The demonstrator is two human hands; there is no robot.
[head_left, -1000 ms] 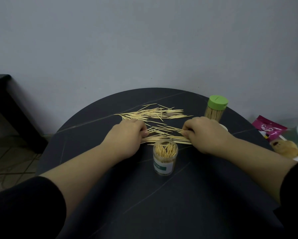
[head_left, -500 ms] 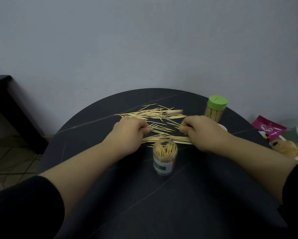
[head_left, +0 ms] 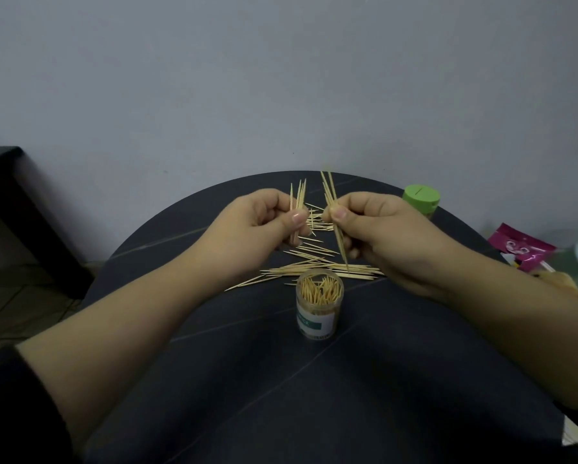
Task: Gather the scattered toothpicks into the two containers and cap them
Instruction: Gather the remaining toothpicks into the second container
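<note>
So, both hands are up off the worktop [head_left: 314,396], each with its own little bunch of toothpicks. The left hand [head_left: 257,226] has thumb and curled fingers pinched around a few picks [head_left: 299,197] that stand pretty much upright, tips poking out above the knuckles. The right hand [head_left: 391,236] pinches a second bunch [head_left: 328,192] the same way, but these fan out a bit and lean to the left at the top. One of them sticks out below the thumb and points down at the pile. The two bunches are near each other but not touching.

Under and behind the hands, the loose toothpicks [head_left: 317,267] lie flat on the round dark worktop, mostly lined up sideways in a messy band, with more strays further back between the hands.

The open jar [head_left: 319,308] stands upright just in front of that band, on the side closer to the person, between the two forearms. It's clear, has no cap on, carries a white label with a green stripe, and is packed with picks standing on end.

The green-capped jar [head_left: 421,199] sits at the far right of the worktop, half hidden behind the right hand. A pink packet [head_left: 522,246] lies off to the right, past the rim.
</note>
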